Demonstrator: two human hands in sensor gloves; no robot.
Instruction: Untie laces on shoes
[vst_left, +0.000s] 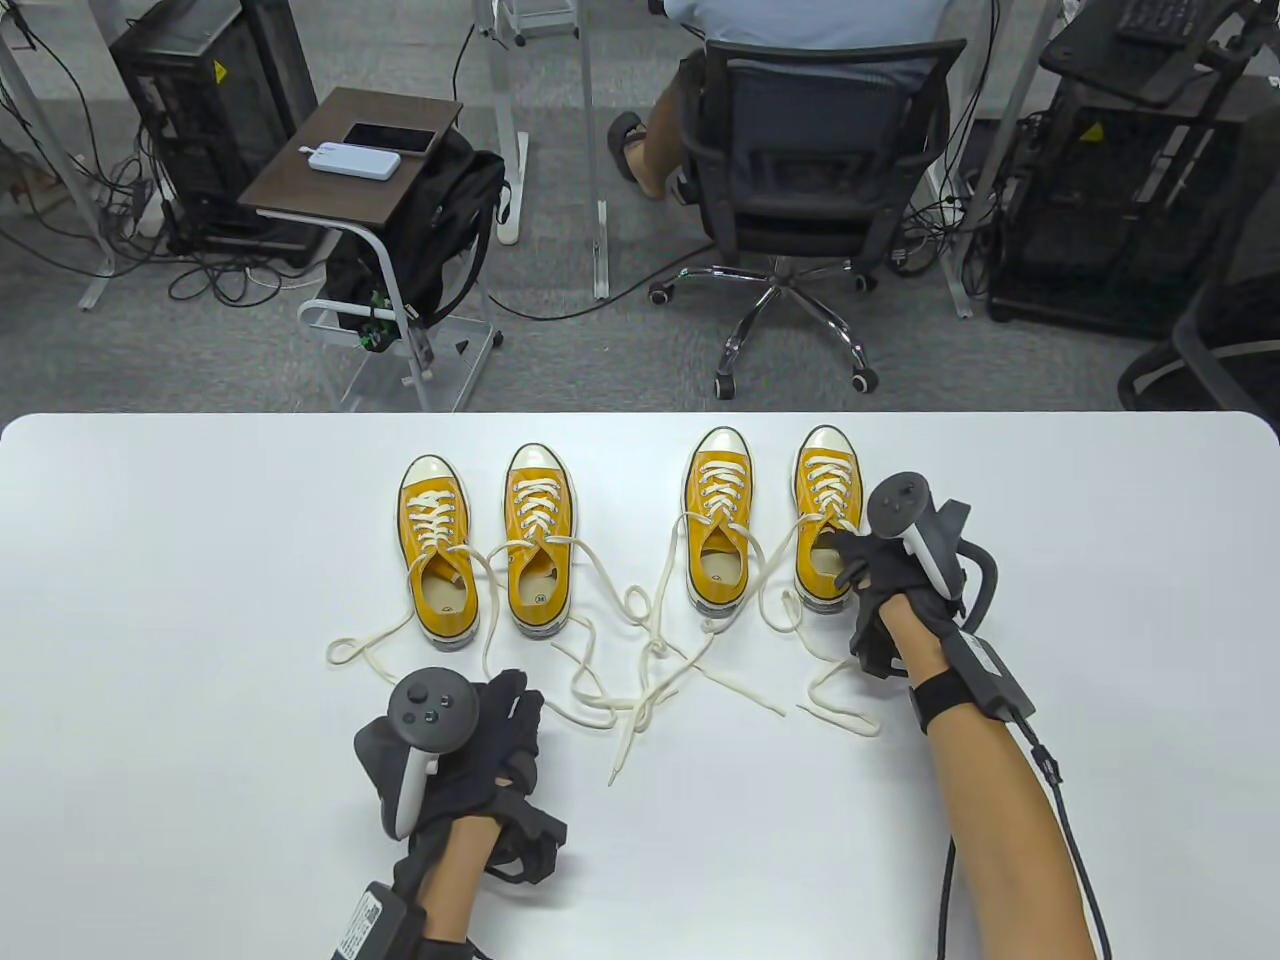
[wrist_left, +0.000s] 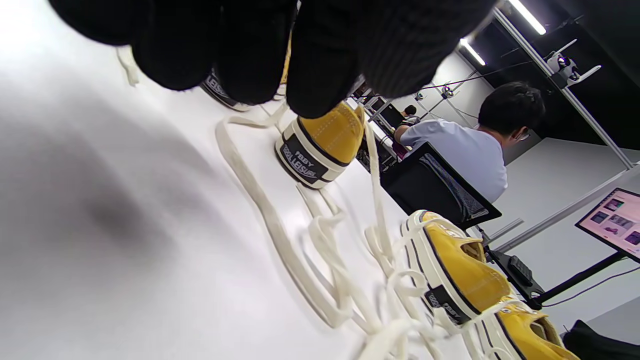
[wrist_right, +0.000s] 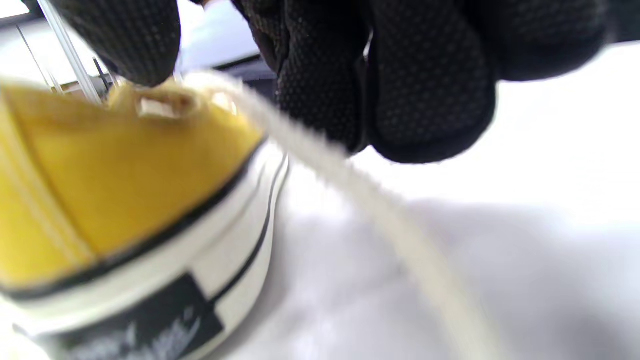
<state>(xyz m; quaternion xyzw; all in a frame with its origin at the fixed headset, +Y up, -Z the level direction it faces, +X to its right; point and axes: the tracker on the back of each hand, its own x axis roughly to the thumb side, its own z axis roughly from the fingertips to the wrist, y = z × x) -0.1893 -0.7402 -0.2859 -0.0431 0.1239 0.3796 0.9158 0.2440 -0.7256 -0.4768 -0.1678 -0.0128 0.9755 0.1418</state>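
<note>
Four yellow sneakers stand in a row on the white table (vst_left: 150, 600): far left (vst_left: 437, 545), second (vst_left: 540, 540), third (vst_left: 718, 530), rightmost (vst_left: 825, 495). Their cream laces (vst_left: 650, 660) trail loose and tangled toward the front. My right hand (vst_left: 850, 565) is curled at the rightmost shoe's collar. In the right wrist view its thumb and fingers (wrist_right: 425, 90) close by the top eyelet of the shoe (wrist_right: 110, 190), where the lace (wrist_right: 360, 190) comes out. My left hand (vst_left: 515, 705) rests on the table, loosely curled and holding nothing, beside lace ends (wrist_left: 320, 260).
Beyond the table's far edge a person sits on an office chair (vst_left: 810, 150). A small side table (vst_left: 355, 160) with a phone stands at the back left. Bare table lies left and right of the shoes.
</note>
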